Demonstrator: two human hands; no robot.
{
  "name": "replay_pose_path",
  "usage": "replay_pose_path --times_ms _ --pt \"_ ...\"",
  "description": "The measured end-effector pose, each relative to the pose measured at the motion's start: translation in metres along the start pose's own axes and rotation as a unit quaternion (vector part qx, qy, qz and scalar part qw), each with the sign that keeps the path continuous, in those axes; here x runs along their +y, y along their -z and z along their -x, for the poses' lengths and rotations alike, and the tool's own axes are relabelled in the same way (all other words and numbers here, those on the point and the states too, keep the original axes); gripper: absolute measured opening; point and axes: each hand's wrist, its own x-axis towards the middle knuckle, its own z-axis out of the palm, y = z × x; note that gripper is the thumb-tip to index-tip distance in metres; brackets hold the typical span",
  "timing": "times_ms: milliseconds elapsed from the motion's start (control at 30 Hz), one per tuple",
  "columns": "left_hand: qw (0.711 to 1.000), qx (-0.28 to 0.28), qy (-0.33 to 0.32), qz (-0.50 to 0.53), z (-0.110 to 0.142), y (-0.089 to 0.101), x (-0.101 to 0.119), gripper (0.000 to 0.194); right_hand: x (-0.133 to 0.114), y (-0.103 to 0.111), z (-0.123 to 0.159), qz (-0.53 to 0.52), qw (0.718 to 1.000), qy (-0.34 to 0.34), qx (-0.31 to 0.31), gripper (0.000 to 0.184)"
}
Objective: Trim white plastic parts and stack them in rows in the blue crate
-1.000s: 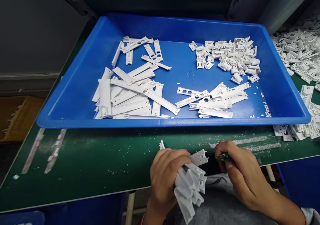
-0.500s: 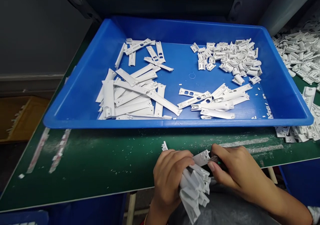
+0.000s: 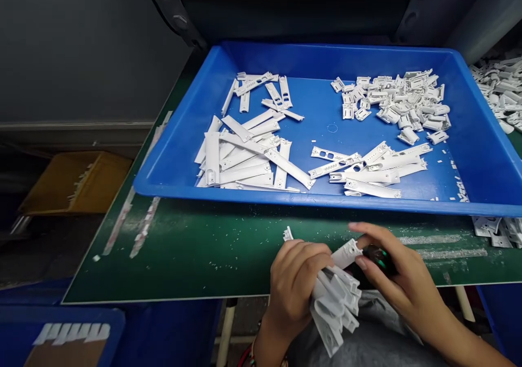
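"Strips first: where are they?"

"A bundle of white strips sits in the left hand, over the near edge of the green desk."

"How tight is that hand?"

"Clenched, fingers curled over the top of the bundle, with the strip ends fanning out toward the right hand. A projecting strip pokes out above the others, its end right at the right thumb."

"Is the right hand squeezing that end?"

"I cannot tell. It is curled round a dark tool with green marks, index finger stretched out; the tool's working end is hidden."

"And what stands behind?"

"A blue tray. Toward its front-left corner lies a heap of long pieces; a smaller heap lies by its front edge, farther right. Short clips crowd toward the far-right corner."

"Anything else on the desk?"

"Tape runs near the left edge, crumb-flecked, and another pile of white parts lies beyond the tray's right side. Past the desk's left edge, lower down, there's a yellow bin."
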Motion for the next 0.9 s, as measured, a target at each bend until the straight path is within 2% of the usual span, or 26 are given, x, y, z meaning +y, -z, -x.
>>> replay_pose_path --times_ms 100,200,300,433,533,733,833,900 --pt "0.998 0.016 0.052 0.026 0.007 0.001 -0.003 0.005 0.006 0.005 0.0 0.015 0.999 -0.015 0.036 0.018" --pt "0.994 0.011 0.097 0.048 0.012 0.003 -0.004 0.014 0.016 0.008 0.001 0.067 0.993 -0.067 0.071 0.017" --pt "0.993 0.018 0.094 0.066 0.013 0.002 -0.006 0.023 0.018 0.01 0.004 0.123 0.986 -0.076 0.079 0.026" --pt "0.987 0.066 0.075 0.124 0.009 -0.004 -0.01 0.027 0.009 0.009 0.006 0.12 0.992 -0.021 0.043 0.021" --pt "0.986 0.062 0.057 0.141 0.006 -0.005 -0.01 0.026 0.007 0.006 0.003 0.141 0.99 0.009 0.027 0.015" --pt "0.988 0.042 0.077 0.128 0.006 -0.001 -0.005 0.031 0.018 0.01 0.001 0.25 0.968 -0.024 -0.02 0.028" --pt "0.993 0.033 0.084 0.081 0.007 0.001 -0.004 0.026 0.011 0.019 0.003 0.214 0.976 -0.034 -0.032 0.024" --pt "0.994 0.019 0.086 0.058 0.006 0.003 0.0 0.022 0.002 0.024 0.004 0.157 0.987 0.0 -0.042 0.019"
